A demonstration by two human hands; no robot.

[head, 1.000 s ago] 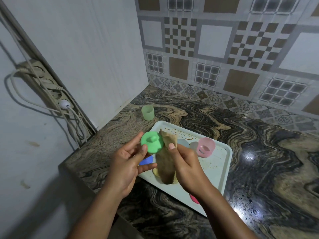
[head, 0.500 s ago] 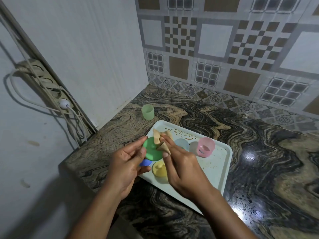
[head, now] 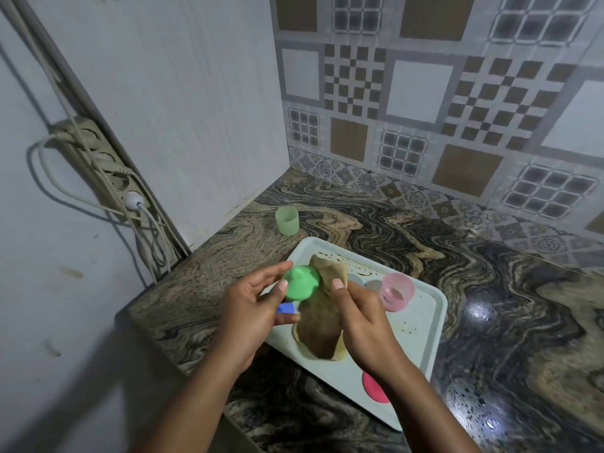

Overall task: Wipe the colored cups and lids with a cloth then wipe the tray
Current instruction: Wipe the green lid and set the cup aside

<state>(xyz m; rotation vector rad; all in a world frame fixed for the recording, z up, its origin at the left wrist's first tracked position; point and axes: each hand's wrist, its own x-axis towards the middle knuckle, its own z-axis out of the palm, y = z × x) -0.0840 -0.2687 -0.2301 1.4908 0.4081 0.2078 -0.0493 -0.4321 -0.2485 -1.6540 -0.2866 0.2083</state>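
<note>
The left hand (head: 251, 308) is holding the green lid (head: 300, 282) in the middle of the frame, above the left end of the tray (head: 438, 325). Its grip is narrow, with thumb and fingertips pinching the lid's edge. The right hand (head: 362, 318) is gripping the tan cloth (head: 322, 322), its thumb pressing a fold against the lid's right side while the rest is hanging down over the tray.

To wipe well, the left hand should probably be turning the lid by its rim while the cloth is rubbing round the knob and along the edge, then flipping it for the underside. Too light a pinch is likely risking a slip.

A pink cup (head: 396, 291) is standing on the tray right of centre. A blue lid (head: 285, 308) is peeking out under the left hand, and a red lid (head: 374, 387) is lying low on the tray, partly hidden by the right forearm. A green cup (head: 287, 220) is sitting on the tabletop (head: 490, 289) just above the tray. Brown stains are showing on the tray, and the hanging cloth is hiding whatever lies beneath it.
</note>
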